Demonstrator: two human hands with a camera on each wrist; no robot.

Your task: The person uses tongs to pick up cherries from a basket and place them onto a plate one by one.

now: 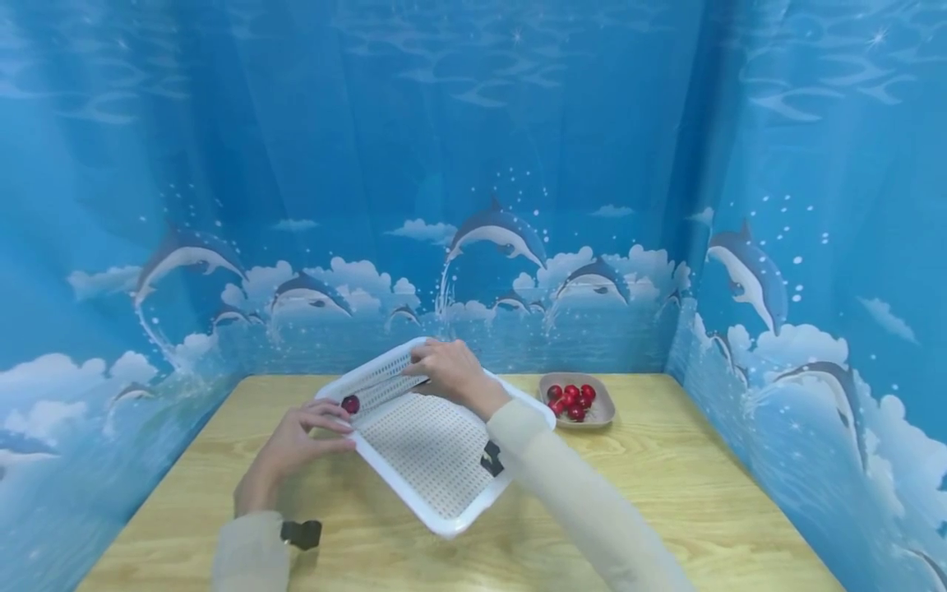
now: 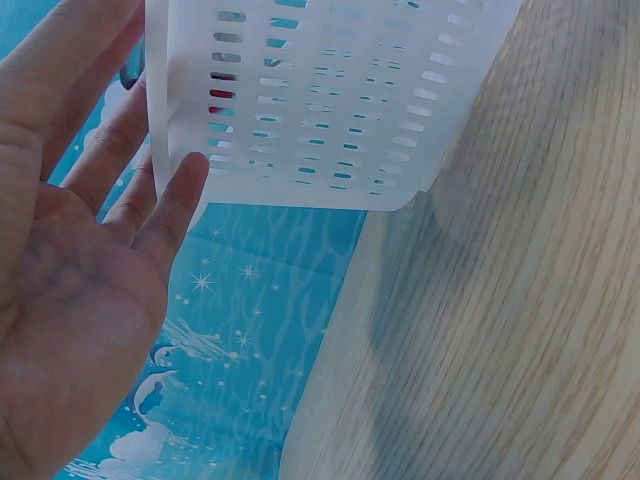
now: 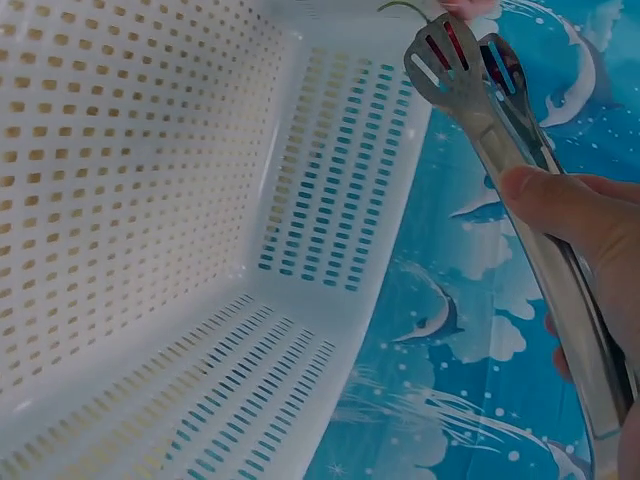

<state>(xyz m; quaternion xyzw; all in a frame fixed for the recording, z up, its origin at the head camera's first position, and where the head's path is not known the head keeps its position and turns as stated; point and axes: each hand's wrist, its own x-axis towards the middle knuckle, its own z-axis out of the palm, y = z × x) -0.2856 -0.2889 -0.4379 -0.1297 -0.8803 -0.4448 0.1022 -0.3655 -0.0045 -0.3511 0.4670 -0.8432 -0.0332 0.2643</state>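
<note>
A white perforated plastic basket (image 1: 400, 487) is tilted up above the wooden table. My left hand (image 1: 292, 440) holds its left corner by the rim; in the left wrist view, the fingers lie on both sides of the basket wall. Reaching over the basket, my right hand (image 1: 453, 374) grips metal tongs (image 3: 562, 310), thumb along one arm. Their slotted heads are closed around a dark red cherry (image 1: 351, 404), close to the left fingertips at the basket's left corner. A green stem (image 3: 405, 8) shows beside the tongs' heads.
A small beige bowl (image 1: 605, 413) with several red cherries (image 1: 571, 400) stands at the table's back right, just beyond the basket. Blue dolphin-print curtains (image 1: 473, 164) rise behind and beside the table (image 1: 710, 501). Black straps sit near both wrists.
</note>
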